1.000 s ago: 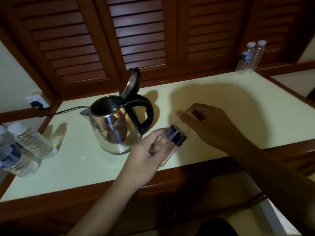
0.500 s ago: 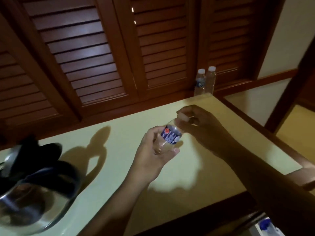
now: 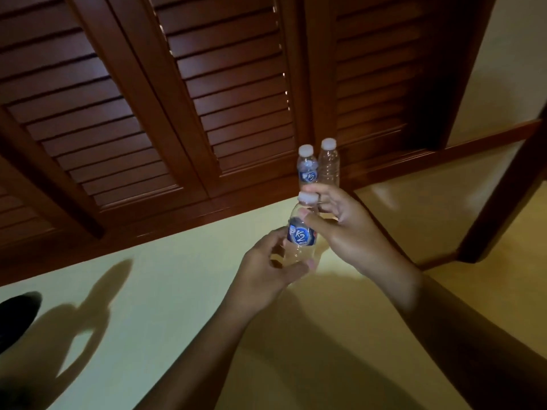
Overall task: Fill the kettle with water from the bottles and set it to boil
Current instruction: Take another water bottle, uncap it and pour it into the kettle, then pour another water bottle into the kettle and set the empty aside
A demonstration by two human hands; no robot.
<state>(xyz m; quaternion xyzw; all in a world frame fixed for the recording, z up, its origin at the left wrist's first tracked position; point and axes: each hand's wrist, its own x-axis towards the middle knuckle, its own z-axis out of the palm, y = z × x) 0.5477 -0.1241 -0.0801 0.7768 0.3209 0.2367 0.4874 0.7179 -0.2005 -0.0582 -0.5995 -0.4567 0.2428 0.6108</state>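
My left hand (image 3: 268,269) grips the lower body of a small clear water bottle (image 3: 300,236) with a blue label, held upright above the counter. My right hand (image 3: 346,226) holds the bottle's neck, fingers around its white cap (image 3: 307,199). Two more small capped bottles (image 3: 318,164) stand together at the back of the counter, just behind the held one. Only a black edge of the kettle (image 3: 17,315) shows at the far left; its shadow falls on the counter.
The pale yellow counter (image 3: 165,291) runs under both arms. Dark wooden louvred doors (image 3: 207,99) close off the back. A wooden frame and a lower floor area lie to the right.
The view has swung right and up, so the kettle has slid almost out of frame. The bottle in my hands has moved toward the two bottles at the back.
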